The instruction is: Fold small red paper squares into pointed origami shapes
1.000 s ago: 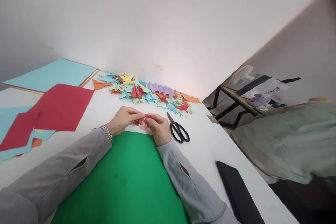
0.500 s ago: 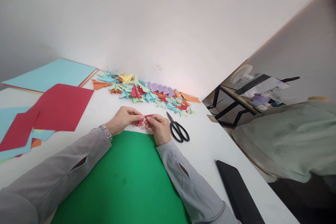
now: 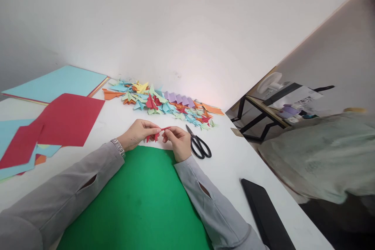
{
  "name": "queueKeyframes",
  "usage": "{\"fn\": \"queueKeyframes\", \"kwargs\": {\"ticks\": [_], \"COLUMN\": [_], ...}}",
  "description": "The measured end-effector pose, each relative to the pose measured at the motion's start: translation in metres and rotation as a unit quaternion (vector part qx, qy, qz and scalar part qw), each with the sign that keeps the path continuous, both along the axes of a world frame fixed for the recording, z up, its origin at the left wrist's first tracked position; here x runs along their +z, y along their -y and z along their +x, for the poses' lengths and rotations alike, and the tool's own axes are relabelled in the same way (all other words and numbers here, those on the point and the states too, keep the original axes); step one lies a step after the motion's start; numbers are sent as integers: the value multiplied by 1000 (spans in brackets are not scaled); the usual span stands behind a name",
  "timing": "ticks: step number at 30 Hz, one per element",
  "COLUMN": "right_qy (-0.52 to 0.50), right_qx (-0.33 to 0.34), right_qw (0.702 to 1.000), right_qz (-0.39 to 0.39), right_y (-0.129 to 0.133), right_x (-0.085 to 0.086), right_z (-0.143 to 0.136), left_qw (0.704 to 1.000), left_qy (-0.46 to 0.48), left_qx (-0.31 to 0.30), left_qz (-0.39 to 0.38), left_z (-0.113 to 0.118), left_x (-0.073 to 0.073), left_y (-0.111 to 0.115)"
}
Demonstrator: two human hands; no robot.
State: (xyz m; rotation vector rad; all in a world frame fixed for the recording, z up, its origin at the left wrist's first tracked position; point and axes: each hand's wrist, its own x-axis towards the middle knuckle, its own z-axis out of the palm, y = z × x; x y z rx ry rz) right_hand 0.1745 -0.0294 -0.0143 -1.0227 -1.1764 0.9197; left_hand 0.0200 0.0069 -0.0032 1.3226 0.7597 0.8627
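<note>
A small folded piece of red paper (image 3: 157,136) is pinched between my two hands, just above the far edge of a green sheet (image 3: 137,199). My left hand (image 3: 140,133) grips it with thumb and fingers, and pointed red flaps hang below the fingertips. My right hand (image 3: 179,141) pinches its right end; the fingers partly hide it. Black-handled scissors (image 3: 200,146) lie just right of my right hand, blades pointing away. Beyond the hands, a heap of small folded paper shapes (image 3: 164,103) in several colours lies along the wall.
Large red sheets (image 3: 72,119) and blue pieces (image 3: 17,125) lie on the left, before a stack of coloured paper (image 3: 58,82). A black flat object (image 3: 266,213) rests near the table's right edge. A person in a pale green top (image 3: 322,156) is at right, by a shelf (image 3: 259,105).
More of the red paper's hanging flaps now shows under my left fingers. My right fingers have shifted slightly; both hands stay in nearly the same place.
</note>
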Motion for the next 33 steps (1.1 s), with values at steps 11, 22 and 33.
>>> {"fn": "queueKeyframes", "kwargs": {"ticks": [11,22,33], "right_qy": [-14,-17,5], "right_qx": [8,18,15], "right_qw": [1000,1000,1000], "right_qz": [-8,-10,-10], "right_y": [1,1,3], "right_x": [0,-2,2], "right_z": [-1,-1,-2], "left_qw": [1000,1000,1000], "left_qy": [-8,17,-3], "left_qx": [13,0,24], "left_qz": [-1,-23,-7], "left_z": [0,0,1], "left_x": [2,2,2], "left_y": [2,1,1]}}
